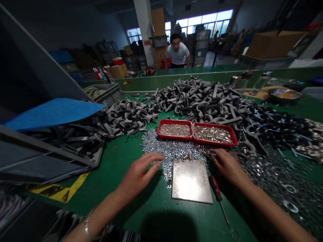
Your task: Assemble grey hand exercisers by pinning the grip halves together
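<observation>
My left hand lies on the green table with fingers stretched out, its tips touching a heap of small silver washers. My right hand rests to the right of a flat metal plate, fingers curled over small parts at the washer heap's edge; what they hold is hidden. Two or three small bolts lie at the plate's far edge. A red-handled screwdriver lies under my right wrist. Behind the washers stand two red trays filled with small silver fasteners.
A large pile of grey plastic clamps covers the table's middle. Darker parts and metal rings spread on the right. Grey bins and a blue sheet stand left. A person in a white shirt stands beyond the far table.
</observation>
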The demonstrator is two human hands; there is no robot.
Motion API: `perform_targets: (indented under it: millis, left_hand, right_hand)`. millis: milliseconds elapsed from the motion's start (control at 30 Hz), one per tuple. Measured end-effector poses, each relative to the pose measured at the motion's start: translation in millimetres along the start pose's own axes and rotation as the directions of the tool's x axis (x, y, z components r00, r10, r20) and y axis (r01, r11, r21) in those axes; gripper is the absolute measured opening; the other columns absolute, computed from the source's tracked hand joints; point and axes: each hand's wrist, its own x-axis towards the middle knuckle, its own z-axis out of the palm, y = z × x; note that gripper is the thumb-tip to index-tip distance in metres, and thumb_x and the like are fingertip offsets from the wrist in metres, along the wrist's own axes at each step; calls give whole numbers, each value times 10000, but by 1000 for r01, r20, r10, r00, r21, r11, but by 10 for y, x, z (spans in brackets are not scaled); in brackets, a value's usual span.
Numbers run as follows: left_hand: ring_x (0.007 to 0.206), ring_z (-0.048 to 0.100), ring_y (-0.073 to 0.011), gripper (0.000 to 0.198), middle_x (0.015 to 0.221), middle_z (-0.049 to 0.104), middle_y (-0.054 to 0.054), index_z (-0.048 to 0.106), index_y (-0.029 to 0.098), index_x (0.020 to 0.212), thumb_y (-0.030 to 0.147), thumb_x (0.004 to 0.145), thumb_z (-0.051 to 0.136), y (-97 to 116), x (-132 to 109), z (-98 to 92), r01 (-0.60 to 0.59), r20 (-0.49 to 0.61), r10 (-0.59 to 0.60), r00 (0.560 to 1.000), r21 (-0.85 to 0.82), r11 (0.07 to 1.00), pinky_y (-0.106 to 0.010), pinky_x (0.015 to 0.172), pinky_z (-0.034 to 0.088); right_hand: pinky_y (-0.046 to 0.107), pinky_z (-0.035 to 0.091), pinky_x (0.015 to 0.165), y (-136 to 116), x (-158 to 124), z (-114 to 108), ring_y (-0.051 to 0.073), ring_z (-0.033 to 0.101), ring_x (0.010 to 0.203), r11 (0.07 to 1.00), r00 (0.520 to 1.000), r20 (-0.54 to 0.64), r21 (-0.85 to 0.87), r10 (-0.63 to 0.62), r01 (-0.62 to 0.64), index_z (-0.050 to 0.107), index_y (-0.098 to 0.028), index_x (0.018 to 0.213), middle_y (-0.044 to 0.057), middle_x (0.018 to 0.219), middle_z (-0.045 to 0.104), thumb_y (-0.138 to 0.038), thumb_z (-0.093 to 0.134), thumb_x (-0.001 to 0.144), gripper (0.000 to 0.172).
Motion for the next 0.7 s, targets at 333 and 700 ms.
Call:
perform_targets:
  millis: [333, 700]
  left_hand:
    - [961, 594, -250, 140, 1017, 639, -78, 605, 172, 1047, 260, 940, 583, -166, -210, 619, 315, 251, -399, 882, 315, 895, -381, 873, 465]
    - [980, 608, -251, 114, 1034, 654, -85, 599, 195, 990, 182, 936, 499, -243, 4, 691, 295, 291, -338, 895, 181, 938, -372, 889, 463]
  right_hand:
    - [383, 478, 774, 64, 281, 273, 297, 638, 889, 996, 985, 156, -61, 70, -61, 618, -172, 1004, 167, 1030, 643, -249, 453, 921, 200]
    - [344, 520, 658, 83, 351, 52, 215, 631, 717, 823, 925, 164, 422, 343, -381, 574, -220, 959, 21, 781, 639, -460, 566, 864, 258]
